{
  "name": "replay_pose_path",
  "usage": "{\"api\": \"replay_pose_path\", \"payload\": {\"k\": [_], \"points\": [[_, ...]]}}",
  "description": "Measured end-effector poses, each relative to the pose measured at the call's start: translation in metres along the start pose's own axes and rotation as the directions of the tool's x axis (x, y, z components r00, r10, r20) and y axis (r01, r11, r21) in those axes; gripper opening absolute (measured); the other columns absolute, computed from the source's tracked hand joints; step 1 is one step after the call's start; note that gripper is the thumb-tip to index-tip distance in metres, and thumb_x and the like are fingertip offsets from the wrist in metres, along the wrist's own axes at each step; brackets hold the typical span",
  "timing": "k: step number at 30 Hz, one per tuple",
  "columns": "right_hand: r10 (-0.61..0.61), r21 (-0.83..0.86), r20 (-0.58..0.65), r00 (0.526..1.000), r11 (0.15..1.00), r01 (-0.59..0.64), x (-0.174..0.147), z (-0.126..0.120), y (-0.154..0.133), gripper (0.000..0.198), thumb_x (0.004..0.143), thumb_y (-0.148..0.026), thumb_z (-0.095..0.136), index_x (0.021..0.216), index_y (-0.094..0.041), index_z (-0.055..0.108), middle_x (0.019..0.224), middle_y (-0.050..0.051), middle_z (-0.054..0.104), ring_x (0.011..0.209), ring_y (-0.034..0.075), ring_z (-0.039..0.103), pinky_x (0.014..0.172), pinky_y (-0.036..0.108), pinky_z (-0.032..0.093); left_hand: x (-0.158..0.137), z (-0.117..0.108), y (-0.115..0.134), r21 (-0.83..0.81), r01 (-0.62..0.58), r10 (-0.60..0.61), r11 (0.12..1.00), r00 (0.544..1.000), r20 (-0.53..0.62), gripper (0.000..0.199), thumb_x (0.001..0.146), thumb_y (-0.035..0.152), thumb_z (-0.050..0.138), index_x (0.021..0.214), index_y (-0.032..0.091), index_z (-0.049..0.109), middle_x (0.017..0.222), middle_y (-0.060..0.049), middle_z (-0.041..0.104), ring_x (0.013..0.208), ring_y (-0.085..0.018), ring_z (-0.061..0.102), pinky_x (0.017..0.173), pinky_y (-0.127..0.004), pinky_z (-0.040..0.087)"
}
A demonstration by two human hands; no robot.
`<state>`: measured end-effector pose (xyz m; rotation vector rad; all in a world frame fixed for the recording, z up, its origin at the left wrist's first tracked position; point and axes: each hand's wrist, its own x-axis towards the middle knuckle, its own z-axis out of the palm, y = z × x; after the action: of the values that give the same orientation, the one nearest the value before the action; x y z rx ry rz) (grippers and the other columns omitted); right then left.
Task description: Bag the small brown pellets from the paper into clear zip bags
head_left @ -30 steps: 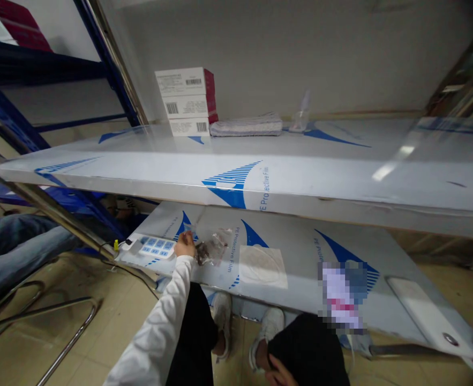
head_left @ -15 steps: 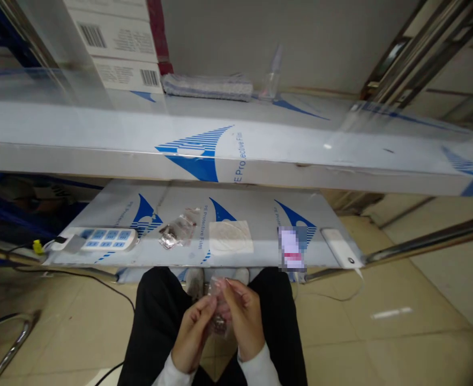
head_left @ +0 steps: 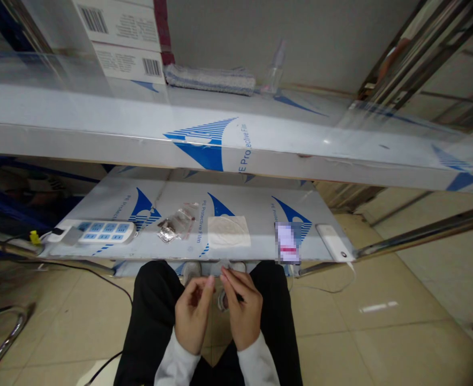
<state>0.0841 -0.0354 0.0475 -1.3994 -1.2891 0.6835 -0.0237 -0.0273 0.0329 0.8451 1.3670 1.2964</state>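
Over my lap, both hands pinch a small clear plastic bag (head_left: 222, 301) with small shiny pieces in its lower part. My left hand (head_left: 192, 316) is closed, thumb against curled fingers, at the bag's left side. My right hand (head_left: 244, 313) is closed too, its thumb and index fingertips together near the bag's top. Fingers partly hide the bag. Beyond the hands, on the lower shelf (head_left: 260, 193), lie another clear bag (head_left: 184, 220) holding shiny pieces and a white square sheet (head_left: 229, 232).
A power strip (head_left: 107, 232) sits at the lower shelf's left; a blurred-out phone (head_left: 287, 244) and a white device (head_left: 332, 243) with a cable are at its right. Above, the upper shelf (head_left: 99, 110) carries stacked boxes (head_left: 127, 61), a folded cloth (head_left: 210, 80) and a clear bottle (head_left: 274, 75).
My hands have turned so the fingertips point more upward, and less of the bag shows between them. The fingers now pinch near its top. The view has shifted slightly.
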Motion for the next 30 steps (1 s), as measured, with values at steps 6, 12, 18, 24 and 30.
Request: {"api": "replay_pose_path", "payload": {"k": [6, 12, 18, 24, 30], "points": [[-0.168, -0.226, 0.153, 0.974, 0.953, 0.2, -0.007, -0.001, 0.01, 0.034, 0.092, -0.018, 0.048, 0.12, -0.028, 0.064, 0.107, 0.005, 0.071, 0.098, 0.02, 0.063, 0.085, 0.035, 0.055, 0.001, 0.001, 0.007, -0.106, 0.167, -0.152, 0.98, 0.979, 0.136, 0.036, 0.061, 0.042, 0.079, 0.081, 0.013, 0.072, 0.074, -0.007, 0.071, 0.071, -0.018, 0.065, 0.073, -0.029, 0.054], [-0.104, -0.145, 0.313, 0.944, 0.977, 0.156, -0.017, -0.003, 0.019, 0.043, 0.088, -0.021, 0.055, 0.131, -0.027, 0.055, 0.123, 0.007, 0.064, 0.116, 0.022, 0.057, 0.098, 0.039, 0.05, 0.007, -0.02, -0.004, -0.082, 0.247, -0.225, 0.966, 0.952, 0.208, 0.036, 0.062, 0.045, 0.078, 0.078, 0.012, 0.075, 0.066, -0.006, 0.07, 0.065, -0.016, 0.064, 0.065, -0.025, 0.054], [0.083, 0.024, 0.223, 0.971, 0.996, -0.091, -0.013, 0.0, 0.007, 0.023, 0.088, -0.028, 0.057, 0.102, -0.023, 0.074, 0.091, 0.007, 0.07, 0.087, 0.018, 0.067, 0.077, 0.028, 0.057, 0.007, -0.022, -0.01, -0.009, 0.207, -0.198, 0.978, 0.95, 0.24, 0.034, 0.062, 0.044, 0.077, 0.077, 0.013, 0.074, 0.07, -0.006, 0.071, 0.065, -0.016, 0.064, 0.067, -0.026, 0.054], [0.235, 0.092, 0.3, 0.925, 0.958, -0.273, -0.006, -0.011, 0.011, 0.018, 0.081, -0.032, 0.066, 0.09, -0.021, 0.077, 0.083, 0.006, 0.076, 0.076, 0.02, 0.071, 0.069, 0.027, 0.056, 0.01, -0.023, -0.004, 0.186, 0.056, -0.121, 0.981, 0.925, 0.359, 0.031, 0.076, 0.045, 0.065, 0.076, 0.014, 0.069, 0.07, -0.006, 0.068, 0.068, -0.018, 0.064, 0.067, -0.026, 0.051], [0.087, -0.133, 0.237, 0.968, 0.99, -0.057, -0.009, -0.016, 0.019, 0.019, 0.085, -0.023, 0.057, 0.087, -0.022, 0.076, 0.077, 0.003, 0.075, 0.065, 0.017, 0.071, 0.06, 0.021, 0.054, 0.008, -0.026, 0.006, 0.56, -0.211, -0.006, 0.801, 0.933, 0.36, 0.02, 0.077, 0.04, 0.06, 0.07, 0.022, 0.064, 0.066, -0.004, 0.066, 0.061, -0.018, 0.062, 0.061, -0.026, 0.046]]}}
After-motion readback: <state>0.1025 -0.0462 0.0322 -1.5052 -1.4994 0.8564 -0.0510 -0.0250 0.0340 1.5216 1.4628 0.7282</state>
